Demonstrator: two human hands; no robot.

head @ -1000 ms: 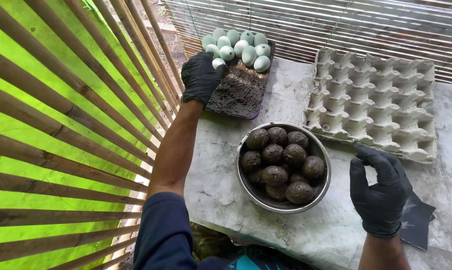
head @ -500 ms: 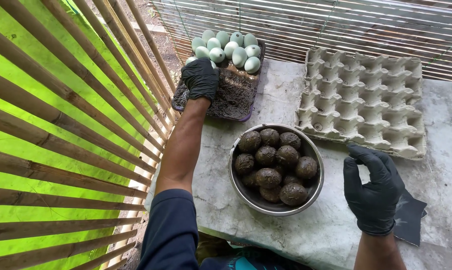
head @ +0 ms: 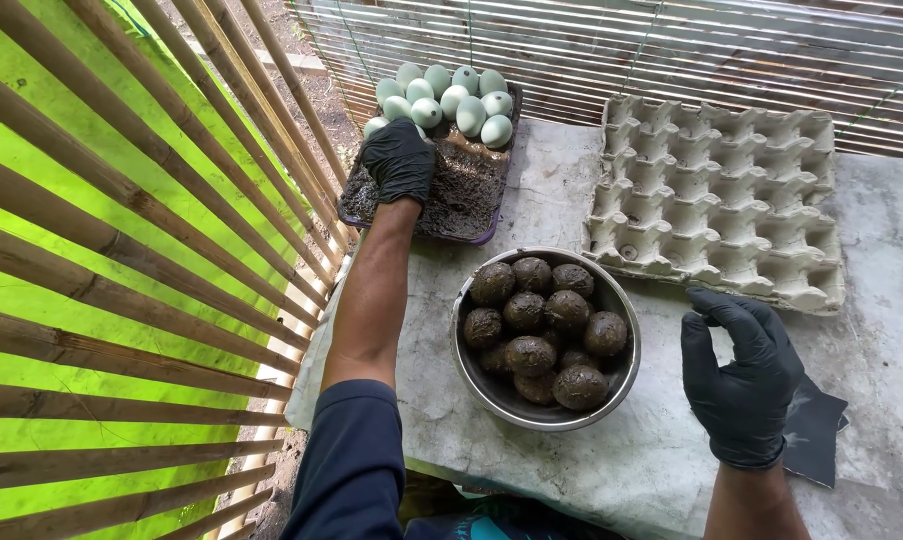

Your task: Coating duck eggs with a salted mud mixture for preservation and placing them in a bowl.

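**Inspector:** Your work surface is a grey, stained stone slab table (head: 591, 200), with a slatted bamboo fence (head: 121, 250) running along its left edge. At the far right of the slab lies a large grey moulded-pulp egg tray (head: 716, 200); every cup I can see is vacant.

**Operator:** And the bowl?

**Inspector:** A round steel bowl (head: 481, 385) sits at the near middle, between your two arms, heaped with dark mud-coated eggs (head: 531, 355). At the far left corner you have a dark rectangular tray of wet mud (head: 466, 190), and a cluster of pale green eggs (head: 451, 100) is piled at its far end.

**Operator:** Where are my hands?

**Inspector:** They are well apart. Your left hand (head: 399, 160), in a black glove, is stretched out to the mud tray, palm down, fingers curled over the near edge of the pale green eggs. I cannot tell whether it grips one; the egg beneath it is mostly hidden. Your right hand (head: 741, 375), also black-gloved, hovers over the slab just right of the steel bowl, fingers loosely spread, holding nothing.

**Operator:** Anything smaller?

**Inspector:** A flat dark scrap (head: 816, 440) lies on the slab beside your right wrist; its material is unclear.
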